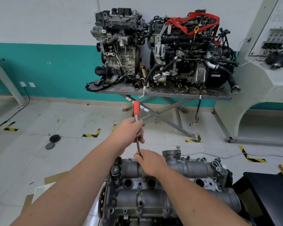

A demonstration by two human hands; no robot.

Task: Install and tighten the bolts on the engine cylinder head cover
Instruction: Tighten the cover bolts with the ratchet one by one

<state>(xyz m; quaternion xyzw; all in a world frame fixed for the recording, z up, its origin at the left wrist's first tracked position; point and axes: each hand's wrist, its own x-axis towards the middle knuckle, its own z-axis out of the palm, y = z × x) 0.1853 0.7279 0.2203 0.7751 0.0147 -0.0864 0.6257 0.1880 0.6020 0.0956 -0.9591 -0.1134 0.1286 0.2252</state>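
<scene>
Left hand: curled round wrench shaft, below red grip. Right hand: pinching lower shaft, over far edge of cover. Wrench: near upright, tip hidden. Cover: front centre, on engine. Bolt: upright in housing at far right. Worktop: two engines, by wall.

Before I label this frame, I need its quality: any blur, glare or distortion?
Head view: even, soft light, faint shadows, no strong glare. Wide-angle bending curves the wall stripe and stretches the forearms at the edges. The left hand, right hand and ratchet look sharp; the cover too.
</scene>
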